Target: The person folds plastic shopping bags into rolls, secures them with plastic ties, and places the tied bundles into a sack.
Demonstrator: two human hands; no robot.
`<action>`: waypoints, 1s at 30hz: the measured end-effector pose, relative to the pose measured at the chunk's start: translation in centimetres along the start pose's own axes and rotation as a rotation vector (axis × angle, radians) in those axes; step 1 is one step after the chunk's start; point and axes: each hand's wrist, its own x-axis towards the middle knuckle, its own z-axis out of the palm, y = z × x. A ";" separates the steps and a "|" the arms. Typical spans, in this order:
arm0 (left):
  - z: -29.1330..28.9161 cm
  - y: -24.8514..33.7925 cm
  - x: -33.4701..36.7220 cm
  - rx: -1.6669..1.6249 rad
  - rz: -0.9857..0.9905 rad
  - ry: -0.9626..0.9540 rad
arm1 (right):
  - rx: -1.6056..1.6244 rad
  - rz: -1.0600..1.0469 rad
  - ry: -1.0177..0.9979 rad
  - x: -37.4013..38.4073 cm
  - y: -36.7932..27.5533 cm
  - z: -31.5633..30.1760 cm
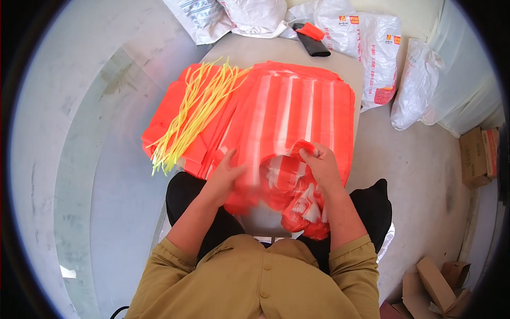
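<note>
Buttoned mustard-brown shirt (pixel 255 282) fills the lower edge, its sleeves reaching to the elbows of two bare forearms, with black trousers (pixel 372 207) showing at both sides below the table edge. Past the shirt, a loose striped sheet (pixel 281 173) of thin red-and-white material lies crumpled between the hands, at the near side of the work table (pixel 234 48). Its lower part bunches into a red-and-white heap under the right wrist.

Right hand (pixel 320 160) pinches a red fold of this sheet between thumb and fingers. Left hand (pixel 226 178) is at the sheet's left side, thumb raised away from the fingers; motion blur covers the fingertips, so I cannot tell whether they grip anything.

Beyond the hands, a wide striped stack (pixel 297 101) of similar material covers the right of the tabletop. Just beside it on the left lies a plain red pile (pixel 167 117), with a bundle of yellow strands (pixel 199 117) slanting across it.

At the far table edge, a black roll-like object (pixel 313 47) bears a red scrap (pixel 311 31), near white printed plastic sacks (pixel 380 53). On the floor to the right are cardboard boxes (pixel 473 158), and nearer, opened cartons (pixel 435 282).
</note>
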 end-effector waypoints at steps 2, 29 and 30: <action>-0.8 -0.5 -1.0 -0.025 -0.034 -0.014 | -0.003 -0.018 0.018 -0.1 0.2 -0.1; 1.4 -1.0 -5.1 0.261 0.371 0.256 | -1.085 -0.948 -0.212 -3.3 2.6 -0.2; 1.5 -0.9 -4.5 0.389 0.441 0.265 | -1.087 -0.968 -0.218 -3.4 2.6 -0.2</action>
